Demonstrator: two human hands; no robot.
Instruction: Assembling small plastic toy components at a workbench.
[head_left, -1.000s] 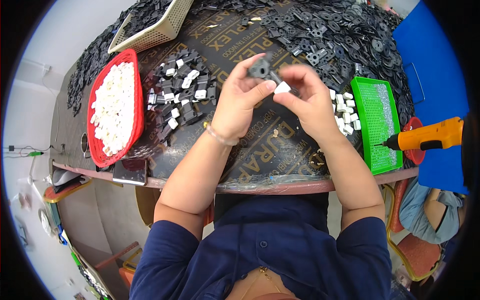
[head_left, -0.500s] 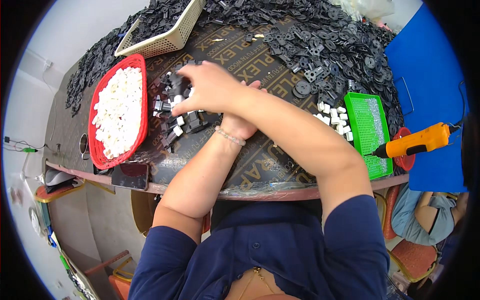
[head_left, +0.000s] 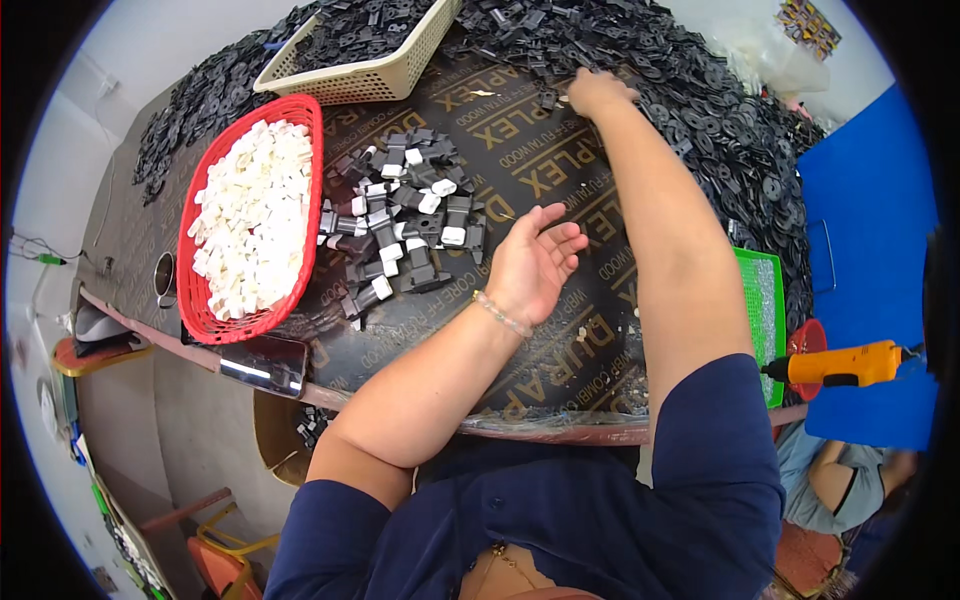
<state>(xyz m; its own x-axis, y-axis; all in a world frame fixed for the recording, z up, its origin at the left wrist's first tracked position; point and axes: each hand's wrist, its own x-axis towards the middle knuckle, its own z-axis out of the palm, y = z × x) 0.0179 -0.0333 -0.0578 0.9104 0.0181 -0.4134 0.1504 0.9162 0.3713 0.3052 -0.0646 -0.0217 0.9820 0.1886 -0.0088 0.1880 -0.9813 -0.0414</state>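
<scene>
A second ago both hands met over the table (head_left: 500, 375) around one black part with a white block on it; half a second later the right hand (head_left: 600, 92) had crossed over to the left with a dark piece, above the cluster (head_left: 424, 228) of black parts with white blocks. Now that arm is stretched far forward, its fingers at the near edge of the heap (head_left: 705, 130) of loose black parts; they are partly hidden, so I cannot tell whether they grasp anything. The left hand (head_left: 537, 265) is released and empty, palm turned up, fingers loosely curled, just right of the cluster. The piece the two hands shared is in neither one as far as can be seen; presumably it lies in the cluster, though I cannot pick it out. I take this to mean that one piece is done with and the hands are between pieces. The cluster sits between the left hand and the red basket (head_left: 314, 170), which is full of white blocks (head_left: 255, 215). The view has shifted too, and the right arm now hides the small group of white blocks that showed beside the green tray (head_left: 777, 330); the orange screwdriver (head_left: 845, 366) reaches over that tray's near end.
</scene>
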